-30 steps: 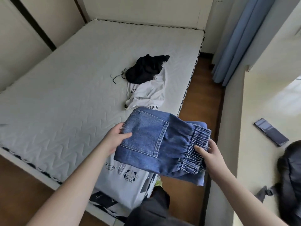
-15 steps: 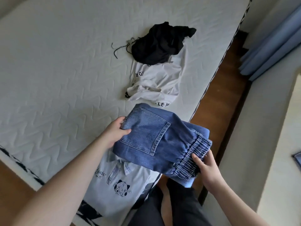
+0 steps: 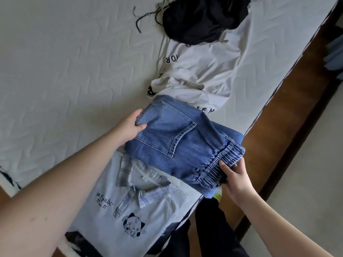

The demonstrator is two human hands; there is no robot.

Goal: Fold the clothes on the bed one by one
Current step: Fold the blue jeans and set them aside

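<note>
Folded blue jeans (image 3: 176,143) with a back pocket facing up hang low over the near corner of the bed. My left hand (image 3: 128,128) grips their left edge, thumb on top. My right hand (image 3: 234,178) grips the elastic waistband at the right end. Under the jeans lies a folded light blue shirt (image 3: 115,206) with a plaid collar and a small cartoon print. Beyond them a crumpled white T-shirt (image 3: 200,71) with black letters lies on the mattress, and a black garment (image 3: 202,19) with drawstrings sits partly on top of it.
The grey quilted mattress (image 3: 65,62) stretches away to the left. Its right edge drops to a brown wooden floor (image 3: 289,127). My dark trouser legs (image 3: 209,229) stand by the bed's near corner.
The view has tilted down and drawn closer to the bed. The jeans have come lower, over the folded light blue shirt. Both hands keep the same grip.
</note>
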